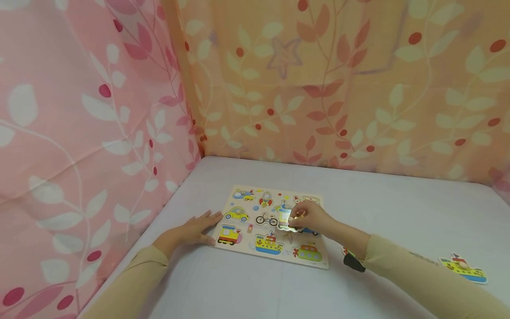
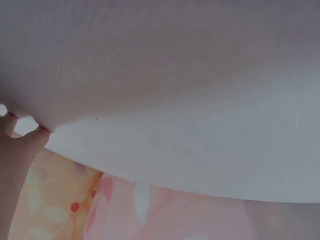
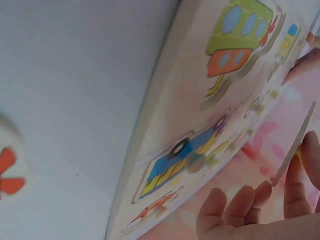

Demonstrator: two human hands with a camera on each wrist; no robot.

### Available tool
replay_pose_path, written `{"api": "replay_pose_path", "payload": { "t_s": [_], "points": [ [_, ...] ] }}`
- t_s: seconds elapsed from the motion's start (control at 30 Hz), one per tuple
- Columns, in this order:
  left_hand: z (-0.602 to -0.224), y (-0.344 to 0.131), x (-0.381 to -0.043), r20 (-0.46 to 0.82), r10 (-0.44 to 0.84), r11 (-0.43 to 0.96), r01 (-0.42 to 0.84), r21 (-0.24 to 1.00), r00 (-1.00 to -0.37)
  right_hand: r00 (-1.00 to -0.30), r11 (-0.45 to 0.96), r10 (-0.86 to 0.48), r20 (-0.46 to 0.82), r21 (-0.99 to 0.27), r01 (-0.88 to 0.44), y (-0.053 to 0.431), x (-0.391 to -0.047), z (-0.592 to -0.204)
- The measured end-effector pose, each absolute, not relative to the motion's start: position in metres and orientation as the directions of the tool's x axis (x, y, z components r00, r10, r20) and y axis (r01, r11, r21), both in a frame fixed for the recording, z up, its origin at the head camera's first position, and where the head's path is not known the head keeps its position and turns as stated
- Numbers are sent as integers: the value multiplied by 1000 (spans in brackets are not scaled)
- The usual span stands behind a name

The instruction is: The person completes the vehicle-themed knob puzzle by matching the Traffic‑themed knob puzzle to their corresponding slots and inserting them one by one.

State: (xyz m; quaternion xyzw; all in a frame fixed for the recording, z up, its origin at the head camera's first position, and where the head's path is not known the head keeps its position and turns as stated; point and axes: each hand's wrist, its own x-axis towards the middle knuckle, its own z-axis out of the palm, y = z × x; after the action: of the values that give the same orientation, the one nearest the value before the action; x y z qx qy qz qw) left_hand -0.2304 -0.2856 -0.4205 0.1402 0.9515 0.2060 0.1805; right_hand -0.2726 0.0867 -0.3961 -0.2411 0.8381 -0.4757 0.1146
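A wooden peg puzzle board [image 1: 250, 253] with vehicle pictures lies on the white table. My left hand [image 1: 195, 228] rests at its left edge, fingers spread and straight. Above the middle of the board, my right hand [image 1: 312, 217] pinches a flat puzzle piece [image 1: 284, 219] with yellow and blue on its face, which looks like the train. In the right wrist view that piece [image 3: 296, 142] is seen edge-on between thumb and fingers. Knobbed pieces such as the car [image 1: 237, 214] and bicycle [image 1: 266, 219] sit in the board. The train, ship and submarine places show recessed pictures without knobs.
A ship piece [image 1: 464, 269] lies on the table at the right. Another piece with a red propeller [image 3: 10, 175] lies right of the board, partly hidden by my right forearm in the head view. Floral cloth [image 1: 279, 110] hangs behind and at the left.
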Motion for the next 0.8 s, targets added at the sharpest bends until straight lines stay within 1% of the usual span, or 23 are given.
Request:
{"api": "replay_pose_path", "payload": {
  "t_s": [0.13, 0.27, 0.43, 0.57, 0.7, 0.8],
  "points": [
    [-424, -285, -232, -288, 335, 882, 191, 430, -897, -847, 414, -530, 28, -863, -288, 77, -269, -396],
    [-423, -285, -232, -285, 331, 886, 193, 423, -900, -855, 422, -519, 4, -868, -261, 65, -266, -394],
    [-420, -284, -230, -291, 326, 887, 184, 423, -899, -874, 446, -482, -61, -876, -185, 50, -264, -394],
    [-419, -284, -229, -298, 322, 889, 180, 420, -899, -869, 442, -479, -125, -889, -116, 37, -264, -396],
    [-419, -284, -229, -297, 326, 891, 186, 415, -897, -871, 478, -453, -189, -876, -58, 24, -264, -397],
    [-418, -283, -230, -290, 341, 884, 200, 421, -894, -877, 539, -434, -207, -839, -69, 15, -265, -398]
  ]
}}
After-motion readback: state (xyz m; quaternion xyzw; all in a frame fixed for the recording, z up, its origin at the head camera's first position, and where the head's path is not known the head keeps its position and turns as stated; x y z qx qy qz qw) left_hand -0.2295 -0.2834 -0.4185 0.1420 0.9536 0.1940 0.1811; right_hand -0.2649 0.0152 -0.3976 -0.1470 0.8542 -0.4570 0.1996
